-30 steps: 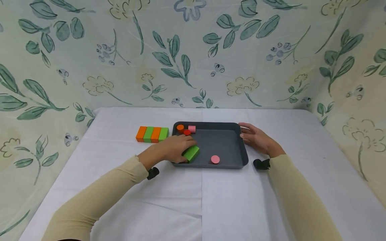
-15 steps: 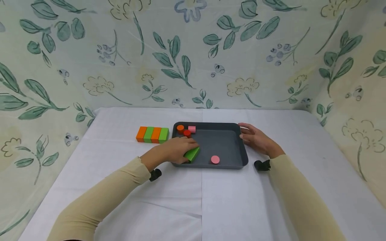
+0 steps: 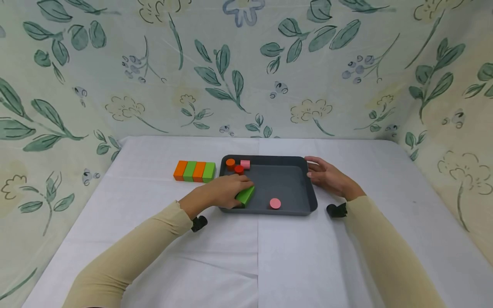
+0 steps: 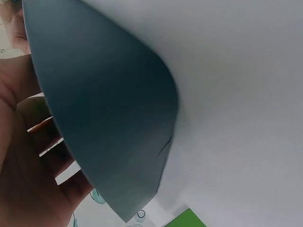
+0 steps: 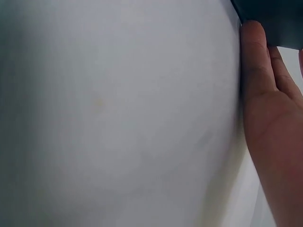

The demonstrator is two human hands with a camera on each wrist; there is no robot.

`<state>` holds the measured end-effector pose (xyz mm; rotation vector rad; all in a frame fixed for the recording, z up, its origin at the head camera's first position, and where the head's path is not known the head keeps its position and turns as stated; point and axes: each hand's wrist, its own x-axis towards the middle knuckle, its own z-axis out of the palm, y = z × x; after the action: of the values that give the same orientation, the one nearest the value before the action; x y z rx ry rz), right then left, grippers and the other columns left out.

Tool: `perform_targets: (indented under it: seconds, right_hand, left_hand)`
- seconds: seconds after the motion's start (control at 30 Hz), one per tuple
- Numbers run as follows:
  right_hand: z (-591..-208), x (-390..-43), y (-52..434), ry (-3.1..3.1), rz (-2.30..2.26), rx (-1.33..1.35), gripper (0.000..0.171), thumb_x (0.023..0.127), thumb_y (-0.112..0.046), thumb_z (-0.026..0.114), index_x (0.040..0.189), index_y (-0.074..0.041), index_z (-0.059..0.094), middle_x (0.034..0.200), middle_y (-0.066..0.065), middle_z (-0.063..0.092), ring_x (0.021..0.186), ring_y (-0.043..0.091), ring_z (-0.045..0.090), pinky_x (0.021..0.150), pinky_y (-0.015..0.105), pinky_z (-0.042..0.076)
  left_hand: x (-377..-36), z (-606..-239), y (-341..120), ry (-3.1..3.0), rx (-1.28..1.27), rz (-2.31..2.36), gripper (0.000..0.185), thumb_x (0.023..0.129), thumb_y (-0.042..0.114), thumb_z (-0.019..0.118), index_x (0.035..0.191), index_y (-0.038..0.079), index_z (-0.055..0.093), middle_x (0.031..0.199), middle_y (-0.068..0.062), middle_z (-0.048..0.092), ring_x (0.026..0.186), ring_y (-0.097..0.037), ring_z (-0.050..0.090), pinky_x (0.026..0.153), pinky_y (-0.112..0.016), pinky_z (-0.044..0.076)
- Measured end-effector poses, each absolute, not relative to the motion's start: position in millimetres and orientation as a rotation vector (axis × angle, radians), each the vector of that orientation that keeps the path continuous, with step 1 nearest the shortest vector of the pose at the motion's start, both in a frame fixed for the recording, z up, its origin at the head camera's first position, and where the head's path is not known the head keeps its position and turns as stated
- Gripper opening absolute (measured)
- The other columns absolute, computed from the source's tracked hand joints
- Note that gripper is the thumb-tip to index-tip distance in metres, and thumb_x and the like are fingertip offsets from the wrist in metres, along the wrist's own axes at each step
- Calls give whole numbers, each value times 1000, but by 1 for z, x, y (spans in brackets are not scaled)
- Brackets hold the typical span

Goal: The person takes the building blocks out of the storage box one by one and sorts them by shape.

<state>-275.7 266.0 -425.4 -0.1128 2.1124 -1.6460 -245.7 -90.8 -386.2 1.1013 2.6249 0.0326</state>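
A dark grey tray (image 3: pixel 285 184) lies on the white-covered table. Inside its front left part, my left hand (image 3: pixel 225 191) grips a green block (image 3: pixel 245 196) between thumb and fingers. The left wrist view shows the tray's outer wall (image 4: pixel 109 104) in front of that hand (image 4: pixel 33 156), hiding the block. My right hand (image 3: pixel 329 179) rests against the tray's right side with its fingers fairly straight and no small piece in them. In the tray are an orange cylinder (image 3: pixel 230 163), a red cylinder (image 3: pixel 239 169) and a pink one (image 3: pixel 245 164) at the back left.
Another pink cylinder (image 3: pixel 275 203) stands near the tray's front edge. Left of the tray, a row of alternating orange and green blocks (image 3: pixel 194 171) lies side by side on the white cloth (image 3: pixel 292 256). A leaf-patterned curtain (image 3: pixel 246 85) hangs behind the table.
My left hand has shifted slightly right over the green block, tilting it a little between the fingers, and then stays put. The right hand and the other pieces look the same.
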Motion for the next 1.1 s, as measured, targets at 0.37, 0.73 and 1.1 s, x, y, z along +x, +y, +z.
perform_targets:
  seconds: [0.37,0.73,1.1]
  right_hand:
    - [-424,-278,266,2107,-1640,-130,76,99,-12,56,160,-19,10,169,14,2,156,38,9,125,56,15]
    - [-424,-279,270,2084,-1621,-171,75,101,-10,52,160,-17,6,168,17,3,155,39,9,124,58,13]
    - [-425,-273,267,2111,-1601,-178,77,100,-13,54,160,-18,6,168,17,4,155,39,11,124,57,15]
  left_hand:
    - [-247,-377,-96,2687,1058,207,70,88,37,72,148,13,46,149,-5,49,126,-19,52,111,-36,47]
    - [-244,-343,-143,2789,1006,743,63,85,23,77,141,8,53,136,-13,55,113,-31,58,90,-42,58]
    - [-239,-343,-186,2808,856,672,66,82,21,79,142,11,52,140,-7,52,117,-27,55,97,-43,55]
